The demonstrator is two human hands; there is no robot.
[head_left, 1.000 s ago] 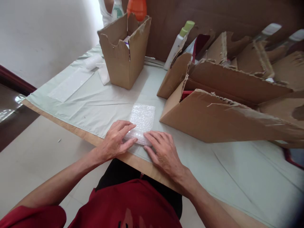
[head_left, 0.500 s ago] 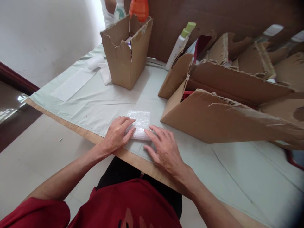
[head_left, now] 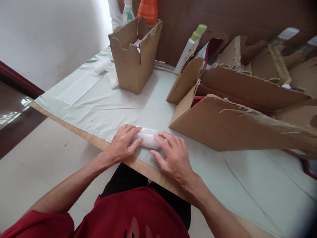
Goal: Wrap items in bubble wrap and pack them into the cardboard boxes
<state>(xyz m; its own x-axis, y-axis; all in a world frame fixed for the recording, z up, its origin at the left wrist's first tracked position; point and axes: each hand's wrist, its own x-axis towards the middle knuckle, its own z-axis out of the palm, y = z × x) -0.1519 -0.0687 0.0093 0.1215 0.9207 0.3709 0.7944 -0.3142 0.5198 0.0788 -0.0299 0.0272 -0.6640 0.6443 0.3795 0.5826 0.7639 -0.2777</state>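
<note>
On the cloth near the table's front edge lies a small roll of bubble wrap point(head_left: 148, 137), whitish and clear. Its left end sits between the thumb and fingers of my left hand point(head_left: 124, 141). My right hand point(head_left: 172, 152) has its fingertips on the right end, with the thumb low on the near side. Both hands are closed round the roll, and whether anything is wrapped inside is hidden. Farther left, a flat strip of bubble wrap point(head_left: 79, 88) lies on the cloth beside another rolled piece point(head_left: 102, 65).
A tall cut cardboard box point(head_left: 126, 67) stands at the back, a crumpled white piece point(head_left: 112, 78) beside it. Larger cardboard boxes point(head_left: 257, 124) fill the right side. Behind them are white bottles with green caps point(head_left: 186, 53). An orange container point(head_left: 148, 11) stands at the back.
The flat bubble wrap that stretched beyond the roll is now wound up into it. Both hands stay at the roll's ends, which has shifted slightly right in view.
</note>
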